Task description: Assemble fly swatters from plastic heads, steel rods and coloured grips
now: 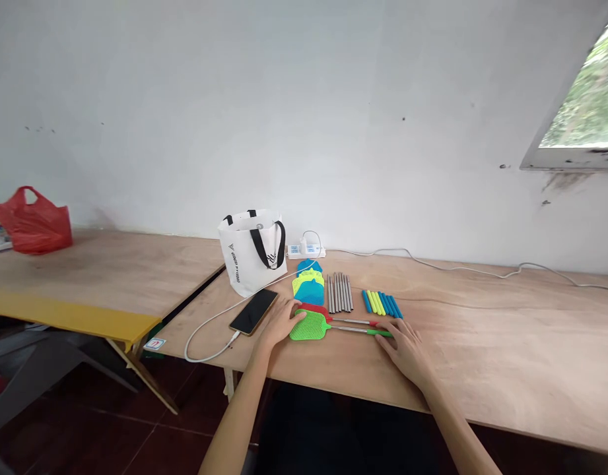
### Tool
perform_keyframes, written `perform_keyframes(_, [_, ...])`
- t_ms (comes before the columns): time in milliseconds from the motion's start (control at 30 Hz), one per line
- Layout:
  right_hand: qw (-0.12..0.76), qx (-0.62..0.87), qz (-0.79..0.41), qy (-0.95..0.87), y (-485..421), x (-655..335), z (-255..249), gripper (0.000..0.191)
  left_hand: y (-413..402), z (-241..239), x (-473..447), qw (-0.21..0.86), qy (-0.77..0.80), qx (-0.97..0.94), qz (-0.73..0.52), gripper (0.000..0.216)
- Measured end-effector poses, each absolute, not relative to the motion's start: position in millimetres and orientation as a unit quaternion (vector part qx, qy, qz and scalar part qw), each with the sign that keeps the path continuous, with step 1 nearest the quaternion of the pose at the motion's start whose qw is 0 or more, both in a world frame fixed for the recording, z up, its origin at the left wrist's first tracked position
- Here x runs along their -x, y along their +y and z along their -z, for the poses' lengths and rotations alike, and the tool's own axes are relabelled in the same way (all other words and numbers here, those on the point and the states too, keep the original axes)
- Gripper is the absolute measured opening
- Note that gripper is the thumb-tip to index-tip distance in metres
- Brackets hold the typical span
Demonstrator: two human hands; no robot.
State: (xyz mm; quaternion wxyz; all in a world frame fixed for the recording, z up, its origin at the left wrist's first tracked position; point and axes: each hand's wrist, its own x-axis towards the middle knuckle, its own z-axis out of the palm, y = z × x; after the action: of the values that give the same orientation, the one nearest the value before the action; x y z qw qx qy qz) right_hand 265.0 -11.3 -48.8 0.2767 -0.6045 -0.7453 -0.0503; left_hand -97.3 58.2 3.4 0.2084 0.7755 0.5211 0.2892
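Note:
A green fly swatter [309, 325] lies on the wooden table [482, 356], its metal rod ending in a green handle [380, 332]. A red swatter [316, 310] lies just behind it. My left hand [280, 322] rests flat by the green head, fingertips touching its left edge, fingers spread. My right hand [406, 348] lies flat at the green handle's end, fingers stretched out and touching it. Behind are stacked blue and yellow swatter heads [308, 285], a row of metal rods [340, 292] and a row of blue and yellow handles [381, 303].
A black phone [253, 311] on a white cable lies left of my left hand. A white tote bag [253, 251] stands behind it, with a power strip [306, 250] at the wall. A second table [86, 277] at left holds a red plastic bag [33, 222].

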Motion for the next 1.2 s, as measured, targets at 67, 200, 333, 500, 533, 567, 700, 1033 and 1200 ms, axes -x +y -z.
perform_keyframes(67, [0.282,0.625,0.040,-0.727,-8,-274,50,0.035,60,-1,99,0.187,0.538,-0.776,-0.271,0.029])
perform_keyframes(200, [0.275,0.686,0.044,-0.673,-6,-299,55,0.036,65,4,102,0.158,0.556,-0.785,-0.221,0.036])
perform_keyframes(333, [0.247,0.706,0.072,-0.660,-7,-314,62,0.038,67,9,102,0.134,0.552,-0.796,-0.209,0.032])
perform_keyframes(500, [0.250,0.677,0.087,-0.687,-5,-314,70,0.035,67,13,101,0.117,0.546,-0.804,-0.206,0.033])
perform_keyframes(533, [0.250,0.673,0.092,-0.690,-5,-314,72,0.035,67,13,101,0.113,0.544,-0.806,-0.206,0.033])
perform_keyframes(567, [0.250,0.671,0.096,-0.692,-4,-313,73,0.034,66,14,101,0.109,0.543,-0.807,-0.207,0.033])
perform_keyframes(700, [0.244,0.682,0.093,-0.683,-3,-311,74,0.029,67,13,101,0.112,0.542,-0.807,-0.208,0.034])
perform_keyframes(1033, [0.230,0.675,0.125,-0.690,-10,-304,66,0.026,67,11,103,0.121,0.541,-0.806,-0.210,0.032])
perform_keyframes(1200, [0.228,0.671,0.128,-0.694,-10,-303,65,0.026,67,11,102,0.115,0.549,-0.803,-0.203,0.030])
